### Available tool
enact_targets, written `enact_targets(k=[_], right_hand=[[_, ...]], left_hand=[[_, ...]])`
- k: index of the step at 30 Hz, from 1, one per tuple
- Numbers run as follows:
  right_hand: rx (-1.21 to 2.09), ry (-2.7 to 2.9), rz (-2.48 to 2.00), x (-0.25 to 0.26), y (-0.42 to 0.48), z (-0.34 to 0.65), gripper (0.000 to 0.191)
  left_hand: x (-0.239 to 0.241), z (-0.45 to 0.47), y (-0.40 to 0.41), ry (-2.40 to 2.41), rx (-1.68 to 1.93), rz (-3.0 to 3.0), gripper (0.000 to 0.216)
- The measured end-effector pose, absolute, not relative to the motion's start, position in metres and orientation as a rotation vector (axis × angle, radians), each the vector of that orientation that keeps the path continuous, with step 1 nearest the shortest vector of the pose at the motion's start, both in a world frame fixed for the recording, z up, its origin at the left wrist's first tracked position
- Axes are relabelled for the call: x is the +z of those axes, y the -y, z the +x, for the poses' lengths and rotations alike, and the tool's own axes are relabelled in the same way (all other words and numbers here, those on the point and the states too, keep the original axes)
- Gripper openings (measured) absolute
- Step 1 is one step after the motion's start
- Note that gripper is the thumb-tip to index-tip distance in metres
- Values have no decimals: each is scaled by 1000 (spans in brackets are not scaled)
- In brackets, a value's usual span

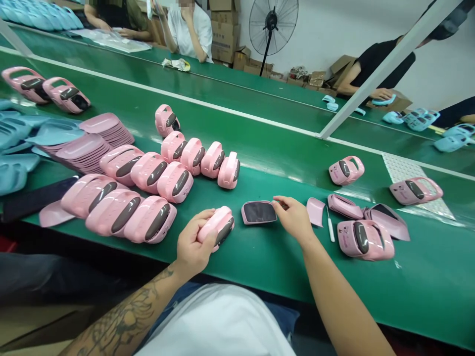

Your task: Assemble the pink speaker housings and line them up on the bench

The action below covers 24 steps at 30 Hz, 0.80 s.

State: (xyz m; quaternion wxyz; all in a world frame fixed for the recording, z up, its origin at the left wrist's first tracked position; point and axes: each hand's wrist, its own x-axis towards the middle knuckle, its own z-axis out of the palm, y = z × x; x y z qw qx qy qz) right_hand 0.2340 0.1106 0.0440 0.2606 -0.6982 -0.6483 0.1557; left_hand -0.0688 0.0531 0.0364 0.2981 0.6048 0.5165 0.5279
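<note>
My left hand (196,241) is wrapped round a pink plastic housing (218,223) with a glossy dark window, held near the table's front edge. My right hand (293,215) is closed at the right corner of a shallow pink tray (260,212) with a dark flat inside, thumb and finger pinching its rim. Right of that hand lie a curved pink panel (315,211) and a white-handled screwdriver (330,225). Beyond them a pink handled housing (365,241) with printed marks rests beside more pink trays (388,221).
Rows of pink housings (113,212) stand on the green table (260,277) to the left. Behind them are stacked pink panels (84,153) and blue parts (55,132). A slanted white post (374,79) rises at right. Several people sit across the line, near a fan (272,21).
</note>
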Motion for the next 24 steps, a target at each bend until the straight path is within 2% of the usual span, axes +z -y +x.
enact_targets(k=[2, 4, 9, 15, 17, 20, 22, 24], right_hand=[[449, 1788, -1914, 47, -118, 231, 28], [435, 1816, -1948, 50, -119, 226, 23], [384, 1893, -1990, 57, -117, 217, 21], [447, 1870, -1944, 75, -118, 218, 14], [519, 1818, -1925, 85, -116, 224, 10], [666, 1666, -1896, 95, -111, 235, 12], [758, 1521, -1864, 96, -104, 240, 16], [841, 1376, -1816, 92, -97, 241, 19]], left_hand=[[29, -72, -52, -1350, 1421, 1715, 3], [22, -77, -50, -1292, 1422, 1824, 7], [13, -90, -42, -1172, 1331, 1866, 32], [24, -100, -53, -987, 1457, 1865, 59], [31, -109, -59, -893, 1248, 1892, 84], [39, -125, -66, -926, 695, 1892, 119], [39, -131, -70, -993, 486, 1901, 122], [36, -130, -74, -1012, 469, 1914, 118]])
